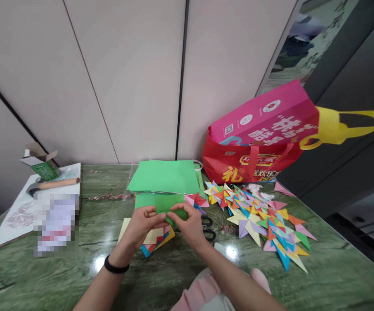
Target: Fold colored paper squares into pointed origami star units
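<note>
A piece of green paper (169,202) is held up between both hands over the table. My left hand (144,222) pinches its left lower edge, a black band around the wrist. My right hand (188,222) grips the right side, thumb and fingers meeting near the left thumb. Behind it lies a stack of green sheets (164,176) in a clear sleeve. Below my hands rest cream and coloured paper squares (157,242), partly covered by the left hand. Black scissors handles (209,229) show just right of my right hand.
Many folded paper stars and points (258,211) spread over the right side. A red and pink gift bag (258,142) with yellow handles stands behind them. At left, a white board (15,216) carries a wooden-handled tool (57,183) and an open green box (42,166).
</note>
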The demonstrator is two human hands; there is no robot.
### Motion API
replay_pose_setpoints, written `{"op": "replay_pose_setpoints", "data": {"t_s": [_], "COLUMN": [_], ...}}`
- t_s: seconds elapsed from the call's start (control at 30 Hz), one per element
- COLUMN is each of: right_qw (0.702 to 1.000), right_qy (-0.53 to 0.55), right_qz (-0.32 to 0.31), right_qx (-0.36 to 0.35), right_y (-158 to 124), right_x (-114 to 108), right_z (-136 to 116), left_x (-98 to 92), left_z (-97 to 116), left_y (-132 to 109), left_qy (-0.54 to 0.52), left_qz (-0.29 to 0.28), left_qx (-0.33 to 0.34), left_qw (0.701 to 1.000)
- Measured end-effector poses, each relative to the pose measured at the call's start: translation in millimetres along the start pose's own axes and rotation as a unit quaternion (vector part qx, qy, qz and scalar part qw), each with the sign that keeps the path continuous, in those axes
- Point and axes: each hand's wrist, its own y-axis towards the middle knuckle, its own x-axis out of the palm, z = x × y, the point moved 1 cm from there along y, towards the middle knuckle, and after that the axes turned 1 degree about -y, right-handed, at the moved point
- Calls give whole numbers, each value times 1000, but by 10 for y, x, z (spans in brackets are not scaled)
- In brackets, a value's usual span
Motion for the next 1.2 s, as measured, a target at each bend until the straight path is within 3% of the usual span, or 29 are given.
{"op": "replay_pose_setpoints", "data": {"t_s": [0.9,1.2], "right_qw": [1000,999], "right_qy": [12,5], "right_qz": [-11,-48], "right_qx": [-18,-25], "right_y": [9,8], "right_x": [-6,-7], "right_z": [4,1], "left_x": [-40,-117], "left_z": [-23,28], "left_y": [19,-4], "left_qy": [50,108], "left_qz": [19,-47], "left_qx": [16,-6], "left_qw": [998,993]}}
